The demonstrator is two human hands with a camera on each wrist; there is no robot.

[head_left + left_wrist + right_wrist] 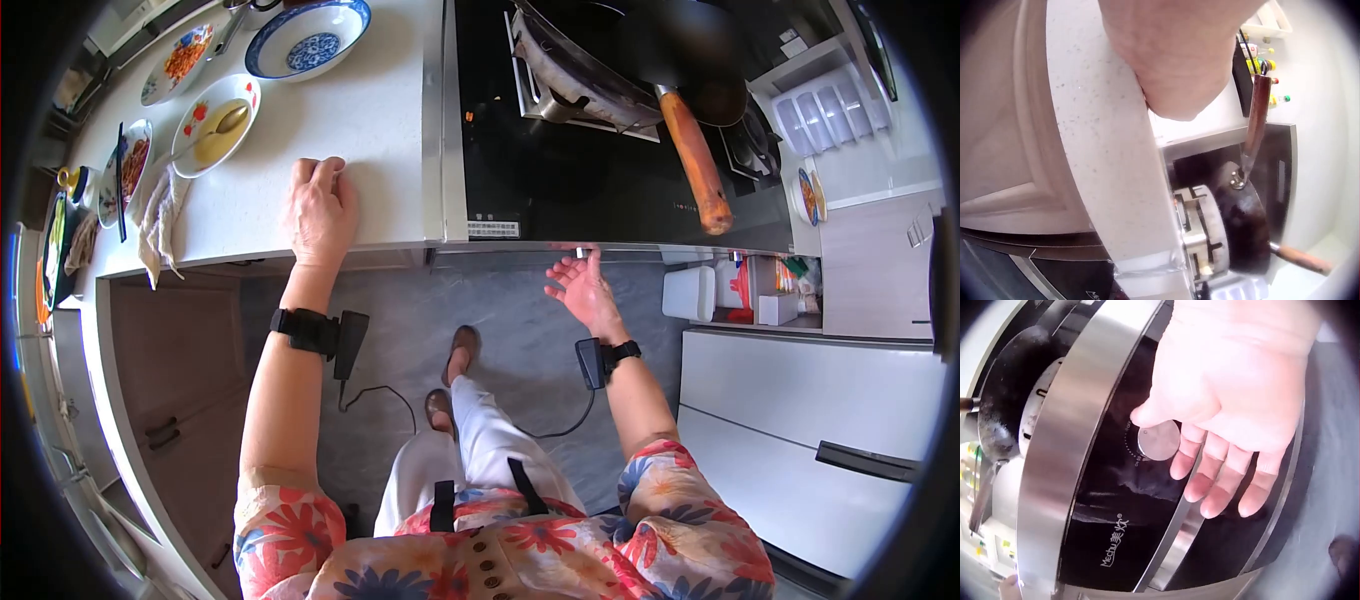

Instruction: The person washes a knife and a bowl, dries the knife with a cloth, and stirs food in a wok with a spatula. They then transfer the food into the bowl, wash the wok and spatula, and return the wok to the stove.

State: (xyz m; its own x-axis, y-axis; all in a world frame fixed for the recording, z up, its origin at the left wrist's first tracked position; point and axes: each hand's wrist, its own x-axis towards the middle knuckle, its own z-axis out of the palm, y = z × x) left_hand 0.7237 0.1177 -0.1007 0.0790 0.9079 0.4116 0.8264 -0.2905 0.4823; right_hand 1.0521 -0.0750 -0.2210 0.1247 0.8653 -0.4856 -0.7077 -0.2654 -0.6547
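Note:
My right hand is at the front panel of the stove, below the hob's front edge. In the right wrist view the round metal knob sits between the thumb and the index finger of that hand; the other fingers extend loosely beside it. My left hand rests on the white counter, left of the hob, its fingers loosely bent; no object shows clearly in it. Only the heel and wrist of the left hand appear in the left wrist view, its fingers hidden.
A wok with a wooden handle stands on the black hob, its handle reaching toward the front edge. A blue-rimmed bowl, a bowl with a spoon, plates of food and a cloth lie on the left counter.

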